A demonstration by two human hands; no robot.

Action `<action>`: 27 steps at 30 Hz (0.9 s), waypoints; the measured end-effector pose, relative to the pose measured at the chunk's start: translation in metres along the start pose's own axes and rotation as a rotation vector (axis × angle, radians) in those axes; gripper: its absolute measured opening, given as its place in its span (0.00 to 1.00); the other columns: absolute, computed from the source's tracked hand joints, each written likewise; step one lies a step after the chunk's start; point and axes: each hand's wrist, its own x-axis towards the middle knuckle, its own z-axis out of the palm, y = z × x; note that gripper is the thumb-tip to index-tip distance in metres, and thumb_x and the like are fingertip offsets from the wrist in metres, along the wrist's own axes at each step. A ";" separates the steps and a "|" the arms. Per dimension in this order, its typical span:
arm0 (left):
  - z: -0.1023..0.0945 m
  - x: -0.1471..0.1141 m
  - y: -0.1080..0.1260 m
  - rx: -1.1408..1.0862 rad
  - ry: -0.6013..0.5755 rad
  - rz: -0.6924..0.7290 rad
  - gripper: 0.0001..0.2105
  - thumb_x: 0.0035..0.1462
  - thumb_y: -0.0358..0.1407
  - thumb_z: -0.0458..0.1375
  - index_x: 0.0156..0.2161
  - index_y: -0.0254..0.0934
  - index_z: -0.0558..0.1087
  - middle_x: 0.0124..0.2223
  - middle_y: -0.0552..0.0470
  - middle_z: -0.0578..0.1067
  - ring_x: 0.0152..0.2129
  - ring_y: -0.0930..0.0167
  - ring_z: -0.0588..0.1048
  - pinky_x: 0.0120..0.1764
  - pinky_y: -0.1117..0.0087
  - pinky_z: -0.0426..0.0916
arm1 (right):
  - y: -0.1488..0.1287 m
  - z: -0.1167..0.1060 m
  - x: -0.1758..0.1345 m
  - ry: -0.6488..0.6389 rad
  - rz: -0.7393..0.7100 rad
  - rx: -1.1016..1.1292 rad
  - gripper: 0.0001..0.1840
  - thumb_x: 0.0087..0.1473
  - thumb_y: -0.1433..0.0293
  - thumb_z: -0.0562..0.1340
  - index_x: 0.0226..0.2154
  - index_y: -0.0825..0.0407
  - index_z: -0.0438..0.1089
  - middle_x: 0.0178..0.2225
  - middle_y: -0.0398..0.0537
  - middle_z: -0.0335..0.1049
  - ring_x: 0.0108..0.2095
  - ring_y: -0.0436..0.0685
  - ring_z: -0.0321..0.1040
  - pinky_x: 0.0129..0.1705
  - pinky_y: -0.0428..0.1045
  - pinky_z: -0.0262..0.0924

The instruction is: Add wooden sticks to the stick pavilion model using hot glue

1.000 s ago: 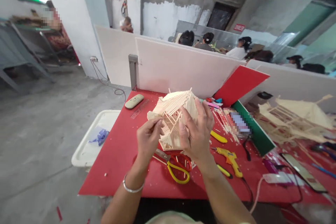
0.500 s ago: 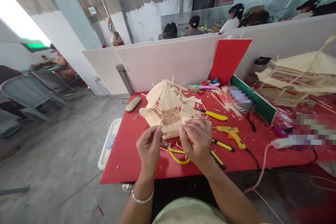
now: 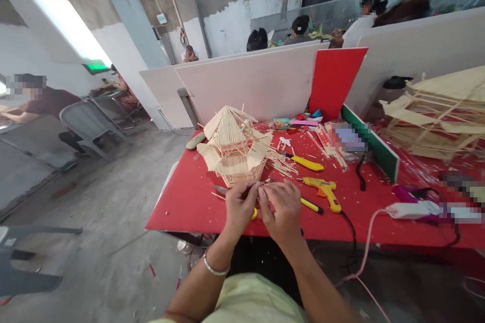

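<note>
My left hand [image 3: 239, 208] and my right hand [image 3: 281, 208] meet fingertip to fingertip above the front of the red table [image 3: 182, 207]. Both are closed in a pinch; whatever sits between the fingers is too small or hidden to name. Just beyond them stands a small pavilion model [image 3: 232, 133] built of thin wooden sticks, with a pointed roof and flared lower eaves. A yellow-handled cutting tool [image 3: 254, 213] lies under my hands, mostly covered. To the right are a yellow-and-black utility knife [image 3: 311, 205] and a yellow glue gun [image 3: 325, 191].
Loose sticks [image 3: 282, 165] and a yellow-handled knife [image 3: 307, 163] lie right of the model. A green-edged board [image 3: 373, 146] stands farther right, near a larger stick model [image 3: 435, 116]. White panels [image 3: 246, 81] close off the back. Other people sit beyond.
My hands were apart in front of the model and have come together, fingertips touching. The whole view has shifted, showing more of the room at left.
</note>
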 end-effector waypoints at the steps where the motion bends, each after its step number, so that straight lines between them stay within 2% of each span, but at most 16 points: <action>1: 0.003 0.000 0.000 -0.005 -0.014 -0.003 0.09 0.58 0.39 0.61 0.37 0.35 0.79 0.33 0.48 0.80 0.30 0.69 0.78 0.35 0.70 0.74 | 0.002 -0.002 -0.001 0.008 0.010 -0.003 0.05 0.59 0.71 0.59 0.36 0.50 0.71 0.35 0.44 0.77 0.41 0.55 0.69 0.57 0.59 0.52; 7: 0.005 0.002 -0.012 -0.008 -0.055 -0.026 0.10 0.59 0.39 0.60 0.37 0.36 0.80 0.35 0.48 0.80 0.31 0.69 0.78 0.36 0.70 0.73 | 0.013 0.004 -0.005 -0.030 0.042 -0.010 0.05 0.59 0.71 0.59 0.35 0.50 0.71 0.34 0.45 0.76 0.41 0.55 0.69 0.58 0.59 0.51; 11: -0.006 0.007 -0.028 0.006 -0.034 -0.086 0.11 0.59 0.40 0.59 0.37 0.35 0.80 0.34 0.48 0.80 0.30 0.68 0.77 0.33 0.70 0.73 | 0.015 0.024 -0.006 -0.105 0.042 0.002 0.06 0.60 0.71 0.57 0.36 0.50 0.71 0.34 0.46 0.76 0.42 0.55 0.68 0.59 0.60 0.51; 18: -0.031 0.008 -0.049 0.015 0.035 -0.116 0.10 0.58 0.39 0.59 0.36 0.35 0.80 0.33 0.48 0.80 0.30 0.68 0.77 0.35 0.70 0.73 | 0.009 0.057 -0.011 -0.243 0.019 -0.012 0.08 0.61 0.71 0.56 0.35 0.51 0.70 0.34 0.47 0.74 0.41 0.56 0.67 0.57 0.59 0.53; 22: -0.038 0.008 -0.056 0.013 0.029 -0.153 0.10 0.59 0.39 0.59 0.35 0.35 0.79 0.32 0.49 0.80 0.29 0.69 0.77 0.34 0.71 0.72 | 0.006 0.063 -0.012 -0.307 0.020 -0.049 0.08 0.61 0.71 0.56 0.35 0.52 0.70 0.34 0.48 0.74 0.42 0.56 0.66 0.56 0.58 0.54; 27: -0.042 0.008 -0.059 0.004 0.008 -0.150 0.10 0.59 0.39 0.59 0.36 0.35 0.79 0.33 0.48 0.80 0.30 0.69 0.77 0.35 0.71 0.72 | 0.005 0.066 -0.012 -0.328 0.019 -0.057 0.07 0.61 0.71 0.56 0.35 0.52 0.70 0.34 0.48 0.74 0.41 0.56 0.66 0.55 0.57 0.55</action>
